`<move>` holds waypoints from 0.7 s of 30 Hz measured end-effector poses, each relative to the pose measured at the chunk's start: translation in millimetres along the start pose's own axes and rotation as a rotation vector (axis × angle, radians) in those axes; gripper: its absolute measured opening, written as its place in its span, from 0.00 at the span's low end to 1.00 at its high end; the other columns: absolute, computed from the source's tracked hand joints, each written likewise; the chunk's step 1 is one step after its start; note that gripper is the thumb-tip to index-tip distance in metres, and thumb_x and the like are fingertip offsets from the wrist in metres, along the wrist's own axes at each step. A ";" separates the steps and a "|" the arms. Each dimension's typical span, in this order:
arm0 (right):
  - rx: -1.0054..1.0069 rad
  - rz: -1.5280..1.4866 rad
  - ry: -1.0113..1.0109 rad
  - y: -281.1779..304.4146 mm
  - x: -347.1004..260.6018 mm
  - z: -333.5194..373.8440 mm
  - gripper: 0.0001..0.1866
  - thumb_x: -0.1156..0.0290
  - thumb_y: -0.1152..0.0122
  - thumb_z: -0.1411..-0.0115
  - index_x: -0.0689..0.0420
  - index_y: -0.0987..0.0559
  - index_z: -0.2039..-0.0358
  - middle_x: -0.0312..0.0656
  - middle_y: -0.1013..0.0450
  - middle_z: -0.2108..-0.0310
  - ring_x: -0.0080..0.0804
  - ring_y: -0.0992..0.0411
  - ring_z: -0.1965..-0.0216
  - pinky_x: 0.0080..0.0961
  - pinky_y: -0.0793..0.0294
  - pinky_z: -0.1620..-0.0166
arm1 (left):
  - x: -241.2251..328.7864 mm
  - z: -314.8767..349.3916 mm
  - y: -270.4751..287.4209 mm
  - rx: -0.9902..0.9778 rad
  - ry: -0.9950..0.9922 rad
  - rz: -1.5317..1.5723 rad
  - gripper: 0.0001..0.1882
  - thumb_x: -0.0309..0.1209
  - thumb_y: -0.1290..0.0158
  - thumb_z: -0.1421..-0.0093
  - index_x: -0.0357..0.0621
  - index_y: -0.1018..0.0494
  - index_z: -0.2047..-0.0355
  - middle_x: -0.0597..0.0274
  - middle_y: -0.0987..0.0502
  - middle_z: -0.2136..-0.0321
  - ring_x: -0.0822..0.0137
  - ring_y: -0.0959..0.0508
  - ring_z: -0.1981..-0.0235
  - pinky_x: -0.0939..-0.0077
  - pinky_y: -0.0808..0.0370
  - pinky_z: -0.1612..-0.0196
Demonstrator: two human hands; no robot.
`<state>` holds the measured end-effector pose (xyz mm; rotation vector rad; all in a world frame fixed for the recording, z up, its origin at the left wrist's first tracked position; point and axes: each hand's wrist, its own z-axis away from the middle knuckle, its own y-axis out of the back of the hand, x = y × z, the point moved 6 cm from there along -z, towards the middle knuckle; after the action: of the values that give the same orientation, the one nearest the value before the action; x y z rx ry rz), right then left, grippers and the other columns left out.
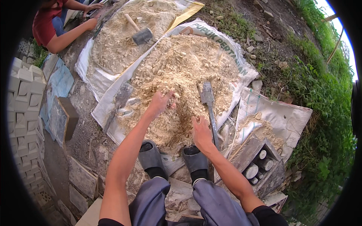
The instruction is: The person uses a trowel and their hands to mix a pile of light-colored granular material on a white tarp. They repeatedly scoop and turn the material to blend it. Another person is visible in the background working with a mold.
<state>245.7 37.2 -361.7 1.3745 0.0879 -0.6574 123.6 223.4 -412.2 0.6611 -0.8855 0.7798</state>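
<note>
The work goes on outdoors on bare, dusty ground (pixel 90 139), with a bank of green weeds and grass (pixel 324 113) rising on the right and scattered stones along the upper edge. White woven plastic sacks (pixel 245 71) are laid flat on the ground as sheets, and on the nearest one sits a broad heap of pale tan crumbly earth (pixel 181 71), dry and lumpy, mixing fine powder with small hard clods. The left hand (pixel 160 102) reaches into the heap with fingers spread and slightly curled, loose crumbs falling beside it. The right hand (pixel 201 132) rests on the near edge of the heap with fingers together and bent, pressed into the earth; whether it grips anything cannot be told. Just beside it lies a flat grey metal trowel (pixel 207 96) with a long handle, blade resting on the heap. A second dusty blade (pixel 120 100) lies at the heap's left edge. Two grey slip-on shoes (pixel 151 156) stand at the foot of the heap. Farther back, a second heap carries a mallet (pixel 139 33) with a wooden handle, near another person's hands (pixel 90 17). Stacked pale moulded blocks (pixel 26 98) line the left, and a wooden mould with round cylinders (pixel 260 165) sits at the right.
</note>
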 end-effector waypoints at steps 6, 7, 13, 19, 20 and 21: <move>0.035 -0.159 0.192 -20.0 25.1 -3.1 0.13 0.79 0.49 0.42 0.61 0.26 0.55 0.52 0.30 0.60 0.50 0.31 0.53 0.41 0.27 0.57 | 22.6 13.1 -7.8 -0.096 -0.047 -0.292 0.28 0.50 0.51 0.36 0.29 0.34 0.68 0.50 0.27 0.84 0.62 0.23 0.84 0.69 0.27 0.83; 0.053 -0.189 0.162 -15.4 25.7 -5.3 0.13 0.79 0.50 0.42 0.61 0.26 0.56 0.53 0.29 0.62 0.50 0.30 0.55 0.42 0.27 0.58 | 22.2 13.9 -7.7 -0.108 -0.076 -0.382 0.30 0.52 0.51 0.36 0.29 0.32 0.68 0.49 0.27 0.83 0.61 0.24 0.83 0.67 0.27 0.81; 0.088 -0.254 0.051 18.7 11.6 -44.7 0.10 0.76 0.51 0.40 0.62 0.23 0.60 0.58 0.25 0.69 0.54 0.25 0.65 0.43 0.27 0.60 | 28.3 11.9 -2.9 -0.008 -0.067 -0.881 0.26 0.50 0.51 0.35 0.34 0.23 0.69 0.46 0.24 0.76 0.50 0.24 0.75 0.53 0.28 0.66; -0.013 -0.096 -0.002 35.9 -16.8 -74.2 0.13 0.68 0.47 0.39 0.61 0.24 0.57 0.58 0.25 0.65 0.50 0.26 0.60 0.43 0.28 0.57 | 51.5 43.8 -32.4 0.187 -0.979 -0.990 0.10 0.36 0.45 0.43 0.43 0.22 0.68 0.61 0.22 0.69 0.61 0.27 0.59 0.66 0.34 0.53; 0.083 -0.152 0.045 34.0 -14.4 -76.4 0.16 0.66 0.46 0.39 0.61 0.25 0.54 0.58 0.26 0.62 0.50 0.27 0.57 0.42 0.29 0.55 | 44.1 38.5 -34.7 0.175 -0.961 -1.001 0.08 0.35 0.45 0.44 0.44 0.22 0.69 0.62 0.23 0.70 0.62 0.27 0.60 0.66 0.34 0.53; 0.178 -0.208 0.094 31.3 -11.8 -78.0 0.19 0.64 0.45 0.39 0.60 0.26 0.51 0.59 0.26 0.58 0.50 0.28 0.54 0.42 0.30 0.52 | 37.1 33.3 -37.1 0.163 -0.943 -1.012 0.07 0.33 0.46 0.44 0.45 0.23 0.70 0.63 0.23 0.71 0.63 0.27 0.61 0.67 0.34 0.54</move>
<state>275.4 115.2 -346.5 1.5820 0.2550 -0.7886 154.8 188.8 -371.2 1.5072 -1.1361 -0.4441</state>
